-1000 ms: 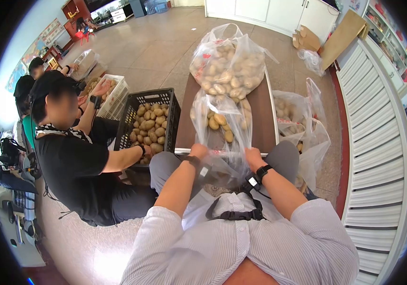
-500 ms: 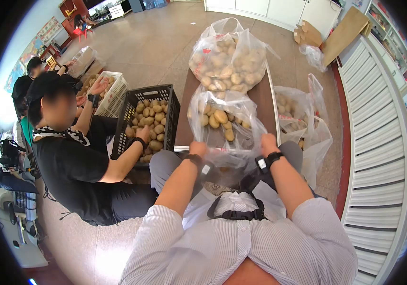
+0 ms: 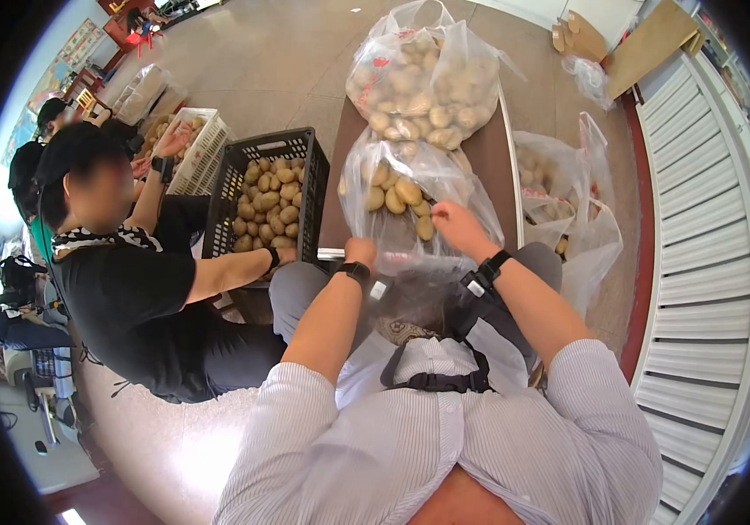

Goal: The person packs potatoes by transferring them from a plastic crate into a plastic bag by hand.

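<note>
A clear plastic bag (image 3: pixel 471 197) with several potatoes (image 3: pixel 395 194) lies on the brown board (image 3: pixel 334 219) in front of me, its mouth toward my lap. My left hand (image 3: pixel 359 253) is closed on the near left edge of this bag. Over the bag's right part is my right hand (image 3: pixel 460 229), fingers pinched beside the potatoes; a small dark thing shows at its fingertips, too small to name. Behind it stands a fuller bag of potatoes (image 3: pixel 419 92).
A person (image 3: pixel 130 280) at my left reaches into a black crate (image 3: pixel 309 188) of potatoes. Beyond is a white crate (image 3: pixel 217 149). More bagged potatoes (image 3: pixel 567 192) stand on the floor at right, near a white radiator (image 3: pixel 699 289).
My right hand has let go of the bag's right edge and moved forward and left over the bag. The view has shifted slightly. The neighbour's hand has moved to the crate's near end.
</note>
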